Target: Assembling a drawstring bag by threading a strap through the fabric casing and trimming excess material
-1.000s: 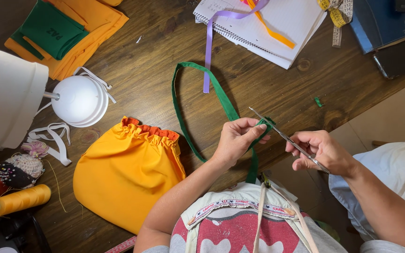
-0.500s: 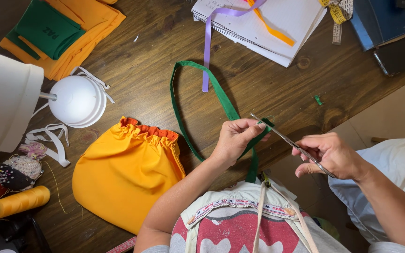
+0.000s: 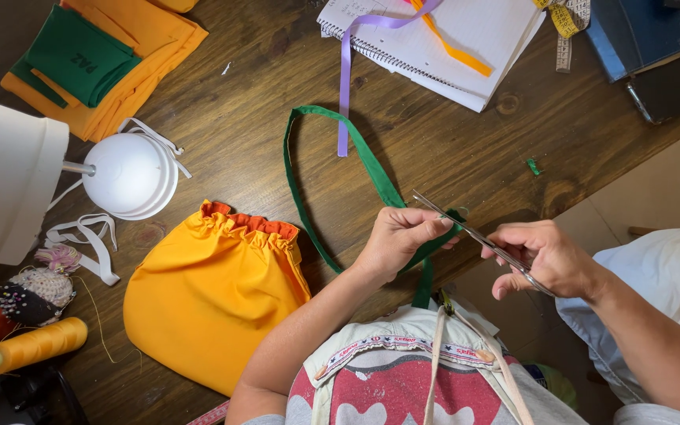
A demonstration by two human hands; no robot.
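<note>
The scissors [image 3: 478, 236] in the right hand [image 3: 548, 260] now lie lower and flatter across the green strip [image 3: 371, 169], with that hand slightly lower than a second ago.

L hand [image 3: 399, 236]: forearm comes up from lower centre, wrist bent, fingers curled, thumb + fingertips pinched together, pointing right. R hand [image 3: 548, 256]: forearm enters from lower right, bare, angled up-left; back of hand up, fingers curled closed, thumb on top, knuckles toward L hand. Hands near each other, not touching, both level at table edge.
</note>
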